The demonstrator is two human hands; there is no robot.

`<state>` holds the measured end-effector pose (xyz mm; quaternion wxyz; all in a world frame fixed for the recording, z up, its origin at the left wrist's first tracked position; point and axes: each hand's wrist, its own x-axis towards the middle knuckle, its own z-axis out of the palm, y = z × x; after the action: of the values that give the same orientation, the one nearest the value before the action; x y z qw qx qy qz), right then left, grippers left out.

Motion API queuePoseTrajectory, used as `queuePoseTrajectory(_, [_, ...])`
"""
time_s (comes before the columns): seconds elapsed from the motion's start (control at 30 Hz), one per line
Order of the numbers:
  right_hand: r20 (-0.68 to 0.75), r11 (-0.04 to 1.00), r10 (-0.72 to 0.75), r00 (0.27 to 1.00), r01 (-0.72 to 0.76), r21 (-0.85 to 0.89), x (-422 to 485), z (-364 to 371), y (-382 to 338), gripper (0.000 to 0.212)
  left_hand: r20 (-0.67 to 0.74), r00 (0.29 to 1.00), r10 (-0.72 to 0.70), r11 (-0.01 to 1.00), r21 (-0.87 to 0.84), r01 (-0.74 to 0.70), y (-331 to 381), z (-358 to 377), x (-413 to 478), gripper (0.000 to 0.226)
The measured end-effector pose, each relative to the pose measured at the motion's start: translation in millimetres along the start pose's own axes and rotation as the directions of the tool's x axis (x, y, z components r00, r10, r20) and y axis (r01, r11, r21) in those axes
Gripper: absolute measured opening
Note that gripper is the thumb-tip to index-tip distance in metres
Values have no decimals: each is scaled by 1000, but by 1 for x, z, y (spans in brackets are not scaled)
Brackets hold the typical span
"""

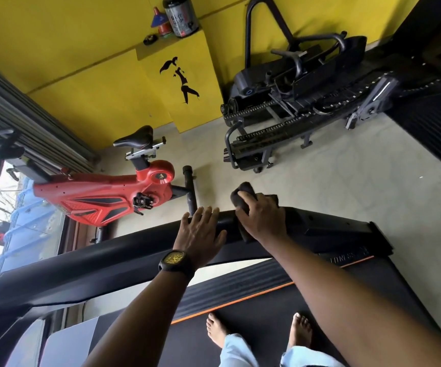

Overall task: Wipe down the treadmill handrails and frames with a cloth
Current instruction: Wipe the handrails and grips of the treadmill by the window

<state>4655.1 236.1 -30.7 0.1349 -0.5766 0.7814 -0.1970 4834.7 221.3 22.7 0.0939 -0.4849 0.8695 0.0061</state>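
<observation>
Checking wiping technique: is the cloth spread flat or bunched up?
Bunched: the right hand grips the cloth, wadded over the handrail.

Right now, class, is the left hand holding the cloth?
No, the right hand grips the cloth on the handrail; the left hand rests flat beside it.

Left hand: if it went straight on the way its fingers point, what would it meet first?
Probably nothing close. The left hand lies across the handrail, fingers pointing past its far edge into open air above the floor, between the red bike's base bar and the cloth. Depth is unclear.
</observation>
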Motion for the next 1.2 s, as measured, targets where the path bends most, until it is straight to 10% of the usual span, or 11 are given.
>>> queuePoseTrajectory(0.07, [-33,990,130,991,-131,-52,-8,4,-15,49,13,1000,7,1000,-2,-7,3,-1,0,80])
queuePoseTrajectory(0.27, [-12,991,-116,993,115,-70,-13,0,0,51,11,1000,19,1000,17,-19,3,0,3,79])
queuePoseTrajectory(0.43, [-29,966,256,966,-255,45,-12,8,-6,51,36,998,46,999,14,-47,7,-3,4,79])
queuePoseTrajectory(0.63, [-52,995,-102,993,101,-12,-23,8,6,53,58,997,48,998,31,-49,9,-1,8,78])
queuePoseTrajectory(0.8, [-63,941,332,941,-325,94,-19,14,-7,53,84,995,49,998,45,-53,11,-2,8,80])
queuePoseTrajectory(1.0, [-105,999,37,994,-33,37,-20,13,4,49,86,995,53,998,40,-57,11,-5,8,82])
queuePoseTrajectory(1.2, [-95,731,605,791,-504,459,-37,25,-28,58,131,988,83,996,27,-88,13,-10,8,74])
